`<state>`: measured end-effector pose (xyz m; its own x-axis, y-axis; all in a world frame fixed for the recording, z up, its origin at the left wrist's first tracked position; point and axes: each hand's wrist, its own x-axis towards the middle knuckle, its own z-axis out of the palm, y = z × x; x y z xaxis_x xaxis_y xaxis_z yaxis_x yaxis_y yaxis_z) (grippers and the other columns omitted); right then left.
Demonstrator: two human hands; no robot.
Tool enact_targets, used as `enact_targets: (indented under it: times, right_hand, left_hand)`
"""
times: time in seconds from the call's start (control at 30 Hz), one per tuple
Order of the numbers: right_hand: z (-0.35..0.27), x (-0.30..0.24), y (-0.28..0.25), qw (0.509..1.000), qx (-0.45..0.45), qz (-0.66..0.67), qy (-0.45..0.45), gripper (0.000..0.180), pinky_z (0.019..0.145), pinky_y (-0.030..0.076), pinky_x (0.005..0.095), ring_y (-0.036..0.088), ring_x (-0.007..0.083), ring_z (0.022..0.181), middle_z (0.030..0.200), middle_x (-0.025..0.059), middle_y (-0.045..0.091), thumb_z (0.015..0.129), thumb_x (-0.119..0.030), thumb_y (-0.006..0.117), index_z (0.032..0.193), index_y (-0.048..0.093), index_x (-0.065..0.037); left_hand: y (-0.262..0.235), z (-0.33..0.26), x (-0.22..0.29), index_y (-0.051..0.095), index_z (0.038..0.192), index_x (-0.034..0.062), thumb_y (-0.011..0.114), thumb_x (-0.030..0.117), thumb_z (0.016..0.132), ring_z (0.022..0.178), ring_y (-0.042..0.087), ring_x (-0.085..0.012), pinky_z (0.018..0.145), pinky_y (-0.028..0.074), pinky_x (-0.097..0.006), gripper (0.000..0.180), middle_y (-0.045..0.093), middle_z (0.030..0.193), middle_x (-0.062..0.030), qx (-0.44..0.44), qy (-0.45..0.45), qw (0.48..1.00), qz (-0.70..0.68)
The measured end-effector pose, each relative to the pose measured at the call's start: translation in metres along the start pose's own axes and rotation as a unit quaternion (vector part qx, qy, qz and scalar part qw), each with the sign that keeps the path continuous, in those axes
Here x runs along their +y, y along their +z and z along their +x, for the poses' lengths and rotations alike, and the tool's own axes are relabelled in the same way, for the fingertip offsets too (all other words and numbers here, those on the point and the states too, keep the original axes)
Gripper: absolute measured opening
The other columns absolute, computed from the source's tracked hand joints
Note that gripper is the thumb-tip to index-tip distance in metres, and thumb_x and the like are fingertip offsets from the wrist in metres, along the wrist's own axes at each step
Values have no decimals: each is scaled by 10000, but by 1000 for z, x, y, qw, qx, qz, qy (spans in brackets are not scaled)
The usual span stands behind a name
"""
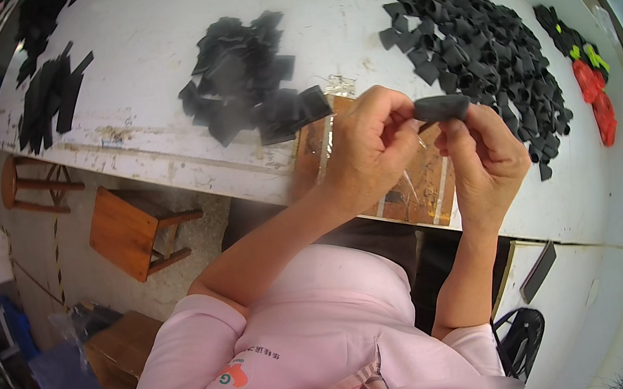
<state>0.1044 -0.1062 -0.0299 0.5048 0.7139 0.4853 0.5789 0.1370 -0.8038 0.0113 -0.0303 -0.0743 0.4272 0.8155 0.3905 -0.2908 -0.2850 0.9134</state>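
both hands point(489, 156) pinch a black piece point(442, 107) (brown board point(428, 197) below)

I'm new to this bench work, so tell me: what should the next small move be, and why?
I'd probably even the edges of the small black fabric piece: the left hand and right hand both hold it, raised off the white table, so adjusting it looks easier than after release.

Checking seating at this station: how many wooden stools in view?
2. One nearer stool on the floor to the person's left; one farther stool beyond it, by the table edge. More could be hidden under the table.
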Motion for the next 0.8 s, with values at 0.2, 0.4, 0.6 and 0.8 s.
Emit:
enact_targets:
  times: [0.2, 0.4, 0.6, 0.8]
  right_hand:
    - [-3, 1, 5, 998, 48, 25, 26, 80, 466, 384, 174, 517, 62, 532, 646, 25, 559, 762, 40, 543, 811, 607, 40]
    - [21, 5, -25, 975, -68, 194, 85, 130, 493, 434, 200, 542, 98, 567, 728, 103, 600, 800, -36, 545, 887, 588, 49]
    - [57, 33, -36, 978, 96, 76, 167, 335, 519, 385, 190, 491, 78, 593, 780, 96, 586, 846, -176, 532, 1062, 504, 79]
    - [-38, 20, -15, 972, -79, 95, 200, 165, 504, 400, 191, 494, 78, 531, 671, 39, 573, 825, -117, 556, 896, 599, 26]
  left_hand:
    - [-9, -1, 4, 516, 857, -20, 577, -5, 742, 592, 519, -65, 515, 423, -201, 131, 560, 708, -49, -53, -10, 997, 48]
    - [-47, 36, -72, 510, 886, -32, 591, 126, 723, 813, 537, -293, 710, 452, -364, 241, 525, 876, -185, 67, 15, 873, 482]
    - [-82, 78, -143, 573, 823, -35, 612, 118, 687, 788, 536, -346, 675, 472, -353, 208, 525, 840, -200, 39, -64, 744, 664]
    - [-87, 54, -101, 608, 836, -17, 573, 44, 700, 699, 570, -220, 590, 468, -270, 154, 585, 796, -129, -27, 43, 819, 571]
